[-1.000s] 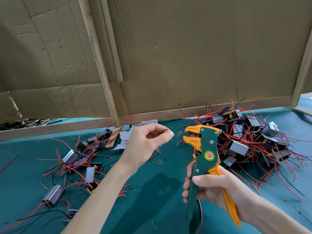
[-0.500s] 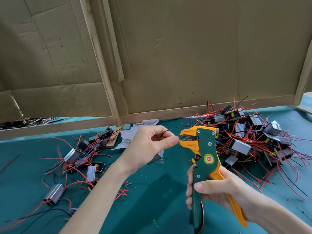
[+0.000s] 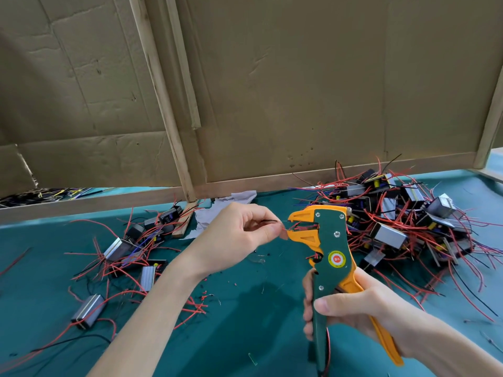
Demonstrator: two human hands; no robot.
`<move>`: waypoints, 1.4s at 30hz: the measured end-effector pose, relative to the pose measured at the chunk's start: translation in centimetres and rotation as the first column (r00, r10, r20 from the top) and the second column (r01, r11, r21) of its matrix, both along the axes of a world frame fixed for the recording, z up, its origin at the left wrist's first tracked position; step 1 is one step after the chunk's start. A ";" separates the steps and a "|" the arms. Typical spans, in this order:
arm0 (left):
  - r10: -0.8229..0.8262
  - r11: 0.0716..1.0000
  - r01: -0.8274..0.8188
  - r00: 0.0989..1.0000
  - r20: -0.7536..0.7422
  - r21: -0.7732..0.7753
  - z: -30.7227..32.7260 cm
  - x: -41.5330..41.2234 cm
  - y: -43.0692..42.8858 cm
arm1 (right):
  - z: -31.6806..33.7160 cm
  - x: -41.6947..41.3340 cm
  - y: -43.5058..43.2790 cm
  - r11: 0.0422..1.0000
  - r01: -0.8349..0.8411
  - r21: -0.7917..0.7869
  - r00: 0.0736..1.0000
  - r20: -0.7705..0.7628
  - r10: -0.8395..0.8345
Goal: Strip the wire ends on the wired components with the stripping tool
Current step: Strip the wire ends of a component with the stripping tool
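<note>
The person's left hand (image 3: 234,235) and right hand (image 3: 353,308) are bare, as are both forearms (image 3: 152,308). The right thumbnail (image 3: 321,306) is short and plain.

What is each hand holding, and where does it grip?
The right hand grips the stripping tool by its handles; the left hand pinches a wire near its end.

A teal table (image 3: 245,336) meets a wall of creased brown cardboard (image 3: 313,91) (dented in places), braced by pale wooden battens (image 3: 160,99). A wooden rail (image 3: 81,205) runs along the table's far edge
</note>
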State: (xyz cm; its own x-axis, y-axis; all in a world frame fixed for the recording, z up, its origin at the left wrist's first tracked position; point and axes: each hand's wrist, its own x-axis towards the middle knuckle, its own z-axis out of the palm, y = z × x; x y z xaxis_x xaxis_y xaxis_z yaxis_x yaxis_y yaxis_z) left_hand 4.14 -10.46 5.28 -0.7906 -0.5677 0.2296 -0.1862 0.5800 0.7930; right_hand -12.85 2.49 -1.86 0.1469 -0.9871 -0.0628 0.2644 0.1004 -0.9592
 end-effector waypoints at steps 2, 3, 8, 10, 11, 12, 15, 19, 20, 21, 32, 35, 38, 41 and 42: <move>-0.015 1.000 0.015 1.000 0.007 0.001 0.0 0.1 0.0 | -0.1 0.1 0.0 0.999 0.023 0.027 1.000 -0.002 -0.023; -0.021 1.000 0.021 1.000 0.011 0.002 0.0 0.1 -0.1 | -0.2 0.1 0.1 0.998 0.048 0.042 0.999 0.001 -0.049; -0.046 0.999 0.046 0.999 0.017 0.028 0.0 0.1 0.0 | -0.3 0.5 0.6 0.987 0.128 0.100 0.991 -0.048 -0.124; -0.052 0.997 0.054 0.998 -0.019 0.062 -0.1 0.0 0.0 | -0.4 1.0 0.7 0.973 0.193 0.130 0.981 -0.057 -0.187; -0.044 0.995 0.049 0.997 -0.056 0.092 -0.2 -0.1 -0.1 | -0.5 1.3 0.6 0.960 0.239 0.144 0.970 -0.066 -0.232; -0.024 0.991 0.037 0.995 -0.098 0.131 -0.4 -0.3 -0.2 | -0.7 1.6 0.6 0.946 0.286 0.150 0.957 -0.080 -0.277; 0.010 0.977 0.017 0.992 -0.129 0.211 -1.4 -0.8 -0.5 | -1.6 1.8 0.3 0.922 0.353 0.162 0.936 -0.075 -0.345; 0.050 0.971 -0.019 0.991 -0.124 0.238 -2.5 -1.3 -0.6 | -1.2 1.5 -0.3 0.981 0.172 0.092 0.956 0.224 -0.189; 0.068 0.971 -0.034 0.988 -0.137 0.235 -2.5 -1.2 -0.7 | -1.0 1.4 -0.5 0.986 0.155 0.055 0.955 0.246 -0.164; 0.084 0.974 -0.048 0.985 -0.152 0.223 -2.3 -1.2 -0.8 | -1.0 1.2 -0.6 0.987 0.159 0.023 0.960 0.228 -0.160; 0.054 0.991 -0.033 0.986 -0.159 0.130 -1.4 -0.4 -0.7 | -0.9 0.7 0.0 0.995 0.100 -0.032 0.995 0.029 -0.099; 0.010 0.989 0.013 0.987 -0.159 0.146 -1.2 -0.4 -0.7 | -0.9 0.7 -0.1 0.995 0.090 -0.032 0.996 0.022 -0.089; -0.047 0.984 0.080 0.978 -0.203 0.157 -0.8 0.0 -0.6 | -0.9 0.6 -0.2 0.996 0.088 -0.036 0.996 0.033 -0.087; -0.068 0.982 0.097 0.981 -0.180 0.160 -0.8 0.0 -0.5 | -0.8 0.4 -0.2 0.997 0.052 -0.049 0.998 0.037 -0.050; -0.067 0.982 0.094 0.984 -0.166 0.161 -0.9 -0.1 -0.5 | -0.7 0.4 -0.2 0.998 0.035 -0.054 0.999 0.041 -0.033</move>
